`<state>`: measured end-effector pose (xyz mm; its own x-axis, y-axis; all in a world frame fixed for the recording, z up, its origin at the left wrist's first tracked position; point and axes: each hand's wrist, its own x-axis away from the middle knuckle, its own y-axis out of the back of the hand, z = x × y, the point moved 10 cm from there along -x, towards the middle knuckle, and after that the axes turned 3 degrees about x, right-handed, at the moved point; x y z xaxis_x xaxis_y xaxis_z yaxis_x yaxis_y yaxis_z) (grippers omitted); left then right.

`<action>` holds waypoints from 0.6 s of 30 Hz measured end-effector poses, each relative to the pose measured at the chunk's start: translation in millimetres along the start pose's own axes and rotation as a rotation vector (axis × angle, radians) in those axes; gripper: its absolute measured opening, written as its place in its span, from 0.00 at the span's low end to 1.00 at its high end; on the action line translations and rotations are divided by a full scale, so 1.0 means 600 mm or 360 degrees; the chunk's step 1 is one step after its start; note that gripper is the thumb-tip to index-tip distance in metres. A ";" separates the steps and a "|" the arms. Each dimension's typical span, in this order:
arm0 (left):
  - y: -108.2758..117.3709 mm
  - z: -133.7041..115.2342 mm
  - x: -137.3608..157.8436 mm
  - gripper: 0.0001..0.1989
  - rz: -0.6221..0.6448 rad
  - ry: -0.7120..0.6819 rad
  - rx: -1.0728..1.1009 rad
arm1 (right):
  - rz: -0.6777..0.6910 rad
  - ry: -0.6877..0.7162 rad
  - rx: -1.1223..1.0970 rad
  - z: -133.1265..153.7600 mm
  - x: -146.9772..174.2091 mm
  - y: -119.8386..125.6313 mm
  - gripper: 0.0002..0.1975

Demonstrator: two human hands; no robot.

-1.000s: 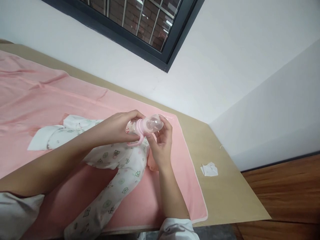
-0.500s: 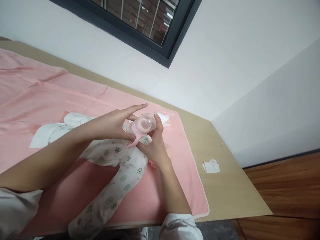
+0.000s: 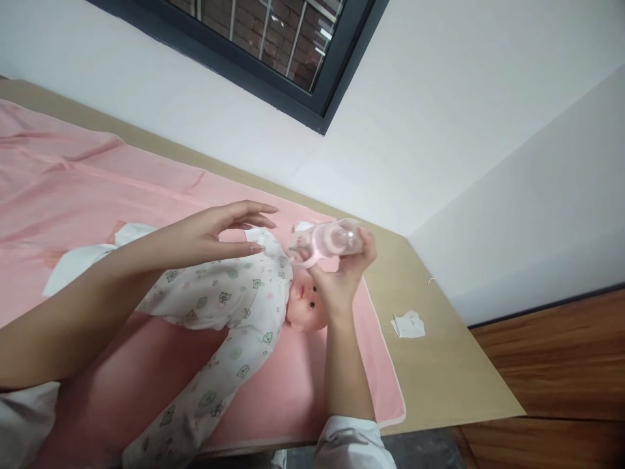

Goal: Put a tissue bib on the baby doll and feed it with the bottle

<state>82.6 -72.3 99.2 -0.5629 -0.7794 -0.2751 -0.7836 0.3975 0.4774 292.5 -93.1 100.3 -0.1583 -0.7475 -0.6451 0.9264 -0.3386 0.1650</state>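
A clear baby bottle with a pink collar and handle (image 3: 326,242) is held tilted in my right hand (image 3: 342,280), above the head of a baby doll (image 3: 305,303). Motion blurs the bottle slightly. My left hand (image 3: 239,231) hovers over the doll's chest, fingers apart and holding nothing. The doll lies on its back in a white suit printed with small animals (image 3: 215,293), its head to the right. Part of its face is hidden behind my right hand and the bottle.
Under the doll a pink blanket (image 3: 351,378) covers much of the tan tabletop (image 3: 439,371). A crumpled white paper (image 3: 409,324) lies near the right end. Behind the table rise a white wall (image 3: 439,130) and a dark window frame (image 3: 319,107).
My right hand has carried the bottle to the right, away from my left hand. The left hand has let go and drawn back a little left. The doll's face has come into view.
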 end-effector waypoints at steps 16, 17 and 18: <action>-0.424 0.007 0.191 0.34 0.1385 -0.0768 -0.0466 | -0.0488 -0.0548 0.1048 -0.290 0.006 0.215 0.42; -0.428 0.015 0.197 0.36 0.1362 -0.0749 -0.0503 | -0.0492 -0.0555 0.1057 -0.293 0.010 0.218 0.42; -0.431 0.022 0.202 0.37 0.1338 -0.0736 -0.0542 | -0.0493 -0.0554 0.1061 -0.293 0.012 0.219 0.41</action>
<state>213.6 -263.3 -68.5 -0.9998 -0.0187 -0.0023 -0.0116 0.5150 0.8571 473.3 -42.2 -14.0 -0.5730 -0.6618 -0.4834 0.4424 -0.7463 0.4973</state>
